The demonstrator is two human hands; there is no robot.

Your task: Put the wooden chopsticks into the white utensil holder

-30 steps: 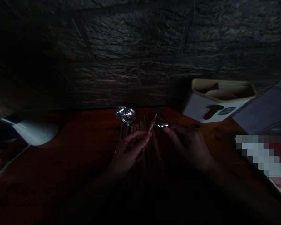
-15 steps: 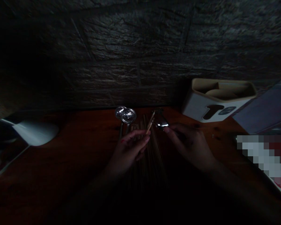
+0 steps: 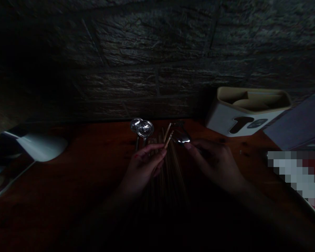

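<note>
My left hand (image 3: 147, 161) pinches a thin wooden chopstick (image 3: 169, 140) between thumb and fingers, its tip angled up and to the right. A second light stick tip shows right beside it; whether the hand holds that one too, I cannot make out. My right hand (image 3: 215, 157) is closed on a shiny metal spoon (image 3: 182, 139), whose bowl comes close to the chopstick tip; its handle is hidden in the hand. Beneath and between the hands, several more chopsticks (image 3: 177, 164) lie lengthwise on the wooden tabletop (image 3: 94, 168). Just beyond my left hand lie a slotted ladle (image 3: 145, 129) and another ladle (image 3: 135, 124).
A white utensil holder (image 3: 227, 117) with a beige divided inside stands against the dark stone wall (image 3: 147, 52). A pale panel (image 3: 291, 122) is to its right. At far left sits a white rounded object (image 3: 43, 147). The foreground is very dark.
Both hands stay nearly in place, still holding the chopstick and the spoon. A second stick tip now shows apart from the held chopstick. The whole view has shifted slightly.
</note>
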